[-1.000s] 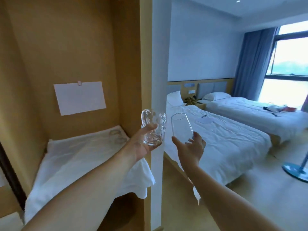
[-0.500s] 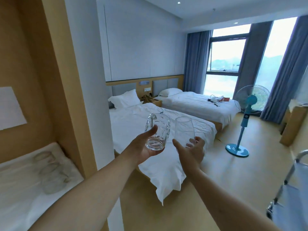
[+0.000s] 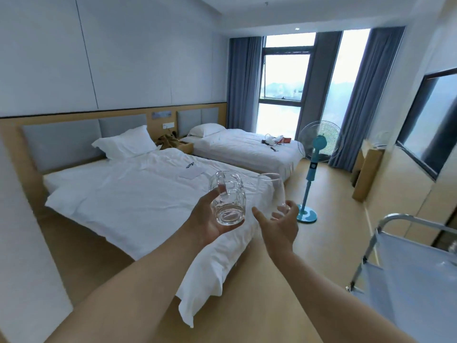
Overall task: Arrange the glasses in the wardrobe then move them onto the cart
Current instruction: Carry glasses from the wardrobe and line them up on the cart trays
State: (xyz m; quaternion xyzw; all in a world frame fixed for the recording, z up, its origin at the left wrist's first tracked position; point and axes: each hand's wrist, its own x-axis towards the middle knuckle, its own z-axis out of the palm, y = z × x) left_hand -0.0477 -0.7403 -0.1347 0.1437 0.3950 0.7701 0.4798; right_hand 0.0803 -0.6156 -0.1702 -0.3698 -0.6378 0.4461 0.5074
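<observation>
Single head view, looking forward-down over outstretched arms into bedroom.

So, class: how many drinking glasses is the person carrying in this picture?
2. A handled glass mug sits in the left hand; a tall plain glass is held by the right hand. Others may be out of sight.

Cart [image 3: 405, 246] being cut off by right and bottom edges, only rail and part of blue tray showing; faint glassy shapes on cart at right edge too blurred to name; base of tall glass [image 3: 272, 191] sitting behind fingers of right hand [image 3: 278, 225]; left hand [image 3: 210, 220] covering near side of mug [image 3: 228, 200]; small dark items on far bed [image 3: 247, 144] too small to tell; brown heap on nightstand [image 3: 186, 146] unclear; wall frame [image 3: 427, 125] running off right edge.
</observation>
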